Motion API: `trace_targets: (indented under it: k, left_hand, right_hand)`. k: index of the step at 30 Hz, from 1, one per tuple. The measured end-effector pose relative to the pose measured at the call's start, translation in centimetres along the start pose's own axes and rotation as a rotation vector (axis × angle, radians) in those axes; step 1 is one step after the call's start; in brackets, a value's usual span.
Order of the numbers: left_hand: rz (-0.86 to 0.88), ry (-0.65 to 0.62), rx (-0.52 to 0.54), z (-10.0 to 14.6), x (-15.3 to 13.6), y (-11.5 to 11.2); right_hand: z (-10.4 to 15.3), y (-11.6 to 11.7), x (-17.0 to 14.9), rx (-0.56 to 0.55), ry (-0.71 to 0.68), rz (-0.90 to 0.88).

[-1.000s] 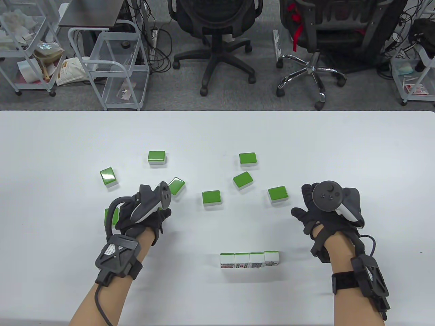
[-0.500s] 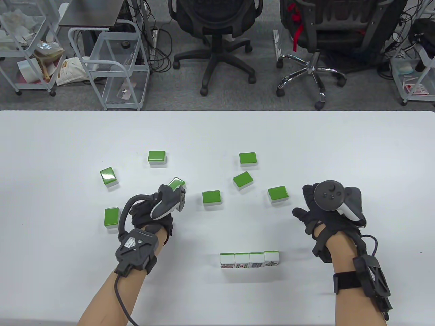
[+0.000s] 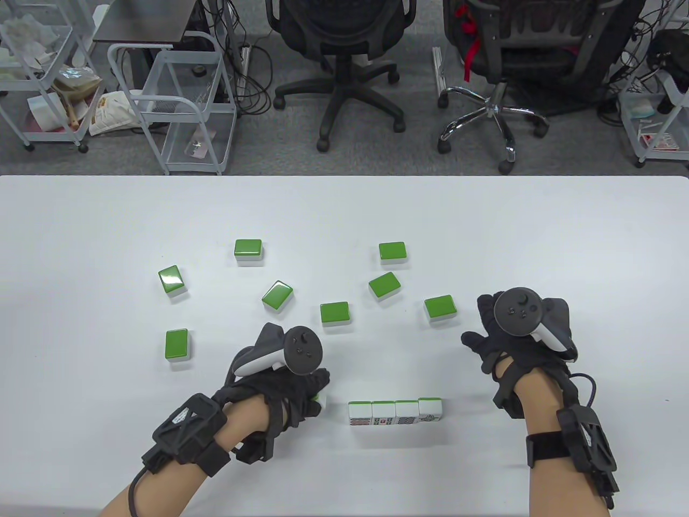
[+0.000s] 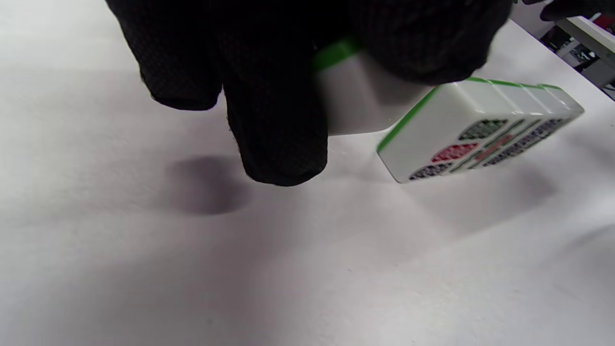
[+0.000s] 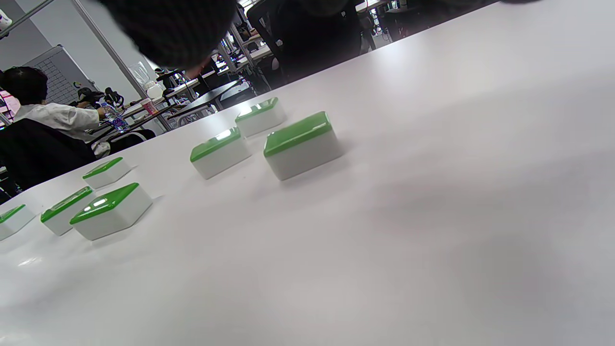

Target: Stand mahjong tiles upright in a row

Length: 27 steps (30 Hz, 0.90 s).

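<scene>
The left hand (image 3: 280, 388) pinches a tile (image 4: 353, 96) just beside the row (image 3: 395, 413), ready to join its end; the right hand (image 3: 511, 344) waits with spread fingers, holding nothing.

Office/lab: swivel chairs (image 3: 336, 59), wire carts (image 3: 177, 102), cables.
</scene>
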State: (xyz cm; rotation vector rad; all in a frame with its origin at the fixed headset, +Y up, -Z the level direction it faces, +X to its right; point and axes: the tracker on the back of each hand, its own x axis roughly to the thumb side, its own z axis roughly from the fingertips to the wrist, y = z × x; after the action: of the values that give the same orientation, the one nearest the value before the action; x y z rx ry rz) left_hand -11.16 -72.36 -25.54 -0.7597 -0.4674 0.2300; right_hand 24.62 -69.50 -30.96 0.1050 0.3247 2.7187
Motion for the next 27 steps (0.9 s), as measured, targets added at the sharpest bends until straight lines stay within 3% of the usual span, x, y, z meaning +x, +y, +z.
trace_targets:
  k: [7,13,23,27]
  left_hand:
    - [-0.068,-0.014,0.036,-1.3,1.2,-0.7]
    - [-0.013,-0.035,0.102,-1.7,0.7,-0.2]
    - [0.032,-0.033,0.121,-1.7,0.4,-0.6]
    - [-0.011,0.01,0.243,0.5,-0.8,1.9]
  right_hand:
    - [-0.1,0.0,-0.1,0.008,0.0,-0.005]
    - [-0.3,0.2,-0.2,0.031,0.002,-0.004]
    - [-0.2,0.2,0.1,0.021,-0.012,-0.007]
    - [-0.1,0.0,0.1,0.014,-0.016,-0.011]
